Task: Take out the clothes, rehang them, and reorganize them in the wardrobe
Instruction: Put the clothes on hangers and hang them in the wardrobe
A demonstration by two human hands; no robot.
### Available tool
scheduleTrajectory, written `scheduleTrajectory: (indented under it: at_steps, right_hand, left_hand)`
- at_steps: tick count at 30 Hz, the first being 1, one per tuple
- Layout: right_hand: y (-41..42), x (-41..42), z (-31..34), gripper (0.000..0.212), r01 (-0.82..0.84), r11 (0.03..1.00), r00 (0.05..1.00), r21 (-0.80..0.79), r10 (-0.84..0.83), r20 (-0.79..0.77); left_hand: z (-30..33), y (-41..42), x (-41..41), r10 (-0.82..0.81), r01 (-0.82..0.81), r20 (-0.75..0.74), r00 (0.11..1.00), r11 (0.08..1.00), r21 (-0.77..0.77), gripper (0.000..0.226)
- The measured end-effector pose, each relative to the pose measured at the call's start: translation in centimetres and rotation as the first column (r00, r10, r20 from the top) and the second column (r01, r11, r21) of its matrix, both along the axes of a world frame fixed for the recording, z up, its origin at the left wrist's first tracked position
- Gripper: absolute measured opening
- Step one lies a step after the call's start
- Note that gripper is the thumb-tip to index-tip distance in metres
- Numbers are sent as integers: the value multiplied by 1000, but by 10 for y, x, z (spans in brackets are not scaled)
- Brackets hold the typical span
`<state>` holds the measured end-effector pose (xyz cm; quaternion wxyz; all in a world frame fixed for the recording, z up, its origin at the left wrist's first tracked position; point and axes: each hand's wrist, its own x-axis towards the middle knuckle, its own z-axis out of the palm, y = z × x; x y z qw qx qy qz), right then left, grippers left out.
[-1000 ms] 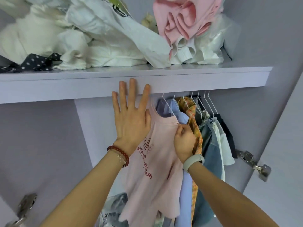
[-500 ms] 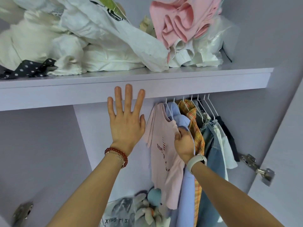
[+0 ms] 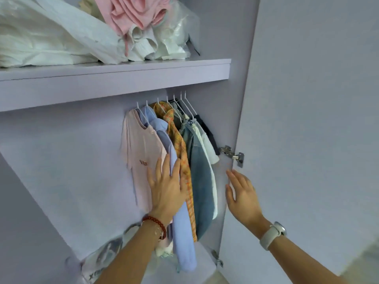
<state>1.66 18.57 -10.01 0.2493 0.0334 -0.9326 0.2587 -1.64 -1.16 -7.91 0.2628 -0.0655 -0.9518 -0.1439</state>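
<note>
Inside the lilac wardrobe (image 3: 61, 160), a person's left hand (image 3: 167, 189) lies flat, fingers straight, against the hanging clothes, holding nothing.

Its palm rests on the pink T-shirt (image 3: 141, 152), with the fingertips reaching the light blue shirt (image 3: 180, 232) beside it; a red bead bracelet (image 3: 155, 223) circles that wrist. The right hand (image 3: 243, 197), wearing a white watch (image 3: 272, 234), hangs open and apart from the garments, near the door (image 3: 307, 140) just below its metal hinge (image 3: 232, 154). An orange plaid shirt (image 3: 182, 158), a denim piece (image 3: 200, 181) and paler garments hang on white hangers (image 3: 180, 105), bunched toward the right under the shelf (image 3: 114, 78). White and pink clothes (image 3: 82, 37) lie heaped on the shelf above.
</note>
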Motion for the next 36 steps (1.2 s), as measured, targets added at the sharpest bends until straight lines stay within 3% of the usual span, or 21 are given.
scheduleTrajectory:
  at_steps: [5,9,14,18,22,26,28,31,36]
  right_hand:
    - [88,94,-43,40,285,959,949,-9,-281,141]
    - [153,193,-81,42,522,851,809,54,-515,284]
    - [206,328,-127,42,774,633,570,13,-705,421]
    - [243,444,-160,40,938,346,315,-28,-815,486]
    - [277,561,-193,37,997,44,74,-65,-811,581]
    - [302,664,-228,35,972,-220,-108,-78,-722,684]
    - [310,707,-243,35,935,-349,-197,-66,-663,722]
    - [324,763,-270,38,887,-461,-284,-19,-578,765]
    - [355,835,-317,49,845,-533,-353,53,-480,803]
  left_hand:
    - [-52,100,35,-296,306,199,934,952,-23,49]
    - [-86,189,92,-521,570,327,788,819,-67,47]
    - [-120,295,183,-756,853,427,497,516,-78,46]
    - [-141,397,270,-868,975,454,200,221,-7,43]
    - [-173,490,378,-832,1000,555,-26,-21,15,43]
    - [-214,546,490,-703,969,679,-211,-243,50,43]
    - [-234,562,535,-628,942,734,-257,-332,46,46]
    - [-264,581,588,-517,891,800,-304,-452,47,48]
    - [-320,601,646,-339,819,896,-286,-572,44,53]
